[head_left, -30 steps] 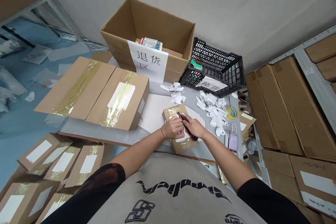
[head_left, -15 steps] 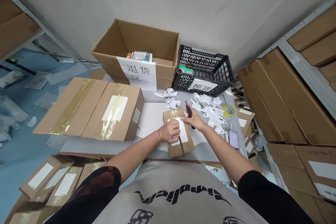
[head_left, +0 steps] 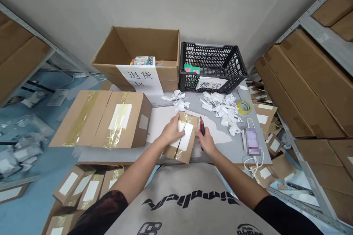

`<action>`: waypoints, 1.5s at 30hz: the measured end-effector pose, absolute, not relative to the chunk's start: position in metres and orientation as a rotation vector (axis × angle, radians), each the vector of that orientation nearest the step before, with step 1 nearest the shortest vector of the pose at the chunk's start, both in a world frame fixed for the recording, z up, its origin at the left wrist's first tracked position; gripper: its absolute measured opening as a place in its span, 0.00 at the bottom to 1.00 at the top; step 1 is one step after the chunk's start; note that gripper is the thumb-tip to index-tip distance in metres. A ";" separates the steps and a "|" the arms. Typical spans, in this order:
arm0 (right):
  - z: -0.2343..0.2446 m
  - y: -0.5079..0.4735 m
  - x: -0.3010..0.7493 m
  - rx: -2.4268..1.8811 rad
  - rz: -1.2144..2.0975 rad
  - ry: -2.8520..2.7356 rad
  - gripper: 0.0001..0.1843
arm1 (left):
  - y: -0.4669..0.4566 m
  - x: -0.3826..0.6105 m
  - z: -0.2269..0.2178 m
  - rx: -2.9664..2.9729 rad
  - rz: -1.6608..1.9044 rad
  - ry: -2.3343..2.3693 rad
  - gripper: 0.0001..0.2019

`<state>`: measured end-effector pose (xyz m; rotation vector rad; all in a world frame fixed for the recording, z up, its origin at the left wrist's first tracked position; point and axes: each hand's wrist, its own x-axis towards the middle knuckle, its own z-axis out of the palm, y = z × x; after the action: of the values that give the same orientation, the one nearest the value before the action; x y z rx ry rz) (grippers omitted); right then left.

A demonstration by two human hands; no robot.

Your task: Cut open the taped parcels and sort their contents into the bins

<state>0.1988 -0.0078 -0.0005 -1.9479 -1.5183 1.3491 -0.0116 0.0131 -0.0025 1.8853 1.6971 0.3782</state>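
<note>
A small taped cardboard box (head_left: 190, 140) with a white label slit along its middle lies tilted at the table's front edge. My left hand (head_left: 171, 131) grips its left side, thumb on the label. In my right hand (head_left: 206, 140) is a red and black utility knife (head_left: 202, 126), its tip pointing away from me; the fingers of this hand also rest against the box's right side. Beneath the box a white sheet (head_left: 220, 130) lies on the grey table (head_left: 165, 100).
Behind stand a large open carton (head_left: 110, 75) with books and a black crate (head_left: 212, 90) with green boxes. Two taped cartons (head_left: 102, 119) sit at left. Paper scraps (head_left: 220, 104), a tape roll (head_left: 244, 107) and a phone (head_left: 252, 141) with a cable lie at right. Shelves flank both sides.
My left hand has shifted from the label on top to the box's left side. The box has turned, and my right hand has moved to its right side, still with the knife.
</note>
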 end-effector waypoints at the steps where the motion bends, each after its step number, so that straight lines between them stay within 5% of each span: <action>1: 0.008 -0.006 0.213 -1.922 1.358 -1.627 0.21 | 0.020 -0.014 -0.002 1.927 0.380 1.650 0.45; 6: 0.056 0.017 0.277 -1.728 0.809 -2.638 0.18 | 0.045 -0.004 0.005 2.186 0.352 1.313 0.37; 11: 0.077 0.031 0.282 -1.661 0.477 -3.049 0.18 | 0.047 0.023 0.006 2.317 0.268 1.160 0.35; 23: 0.080 0.032 0.272 -1.631 0.511 -3.138 0.16 | 0.041 0.025 0.000 2.425 0.274 1.121 0.29; 35: 0.070 -0.006 0.255 -1.754 0.041 -3.209 0.25 | 0.031 0.021 -0.009 2.504 0.299 1.111 0.29; 45: 0.064 -0.011 0.255 -1.788 0.067 -3.205 0.26 | 0.022 0.016 -0.023 2.544 0.370 0.967 0.55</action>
<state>0.2548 -0.0110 0.0636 -1.7875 -3.2048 0.0671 0.0159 0.0224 -0.0230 2.5444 0.9673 0.3696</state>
